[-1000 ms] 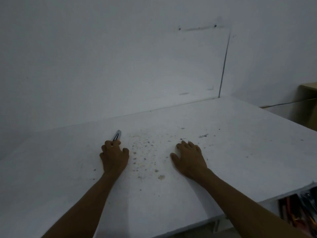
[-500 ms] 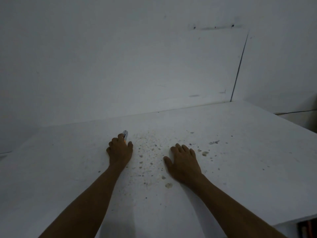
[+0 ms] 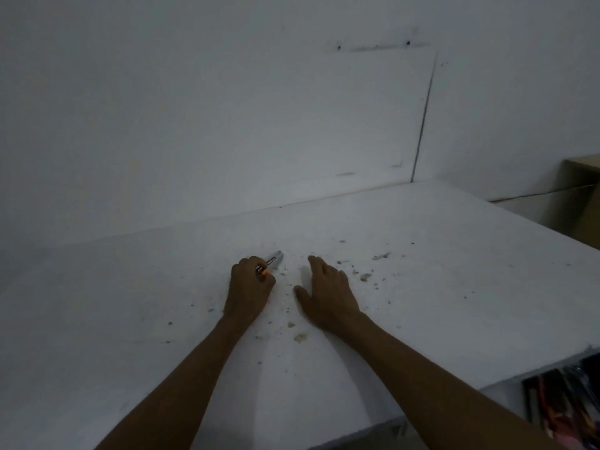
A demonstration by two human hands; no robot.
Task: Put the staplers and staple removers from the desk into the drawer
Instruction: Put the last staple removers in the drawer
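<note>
My left hand is curled around a small stapler on the white desk. Only the stapler's silver metal nose and a bit of orange and black body show past my fingers; the remainder is hidden in my fist. My right hand lies flat on the desk just to the right of it, fingers spread, holding nothing. The open drawer shows at the lower right under the desk edge, with several dark and reddish tools inside.
The desk top is stained with brown specks and crumbs around my hands. A white wall stands close behind the desk. A tan box or cabinet sits past the desk's right edge.
My left hand has tightened on the stapler and tilted, showing its orange part. My right hand has slid left, closer to the left hand. The view swung back right, bringing the drawer into sight.
</note>
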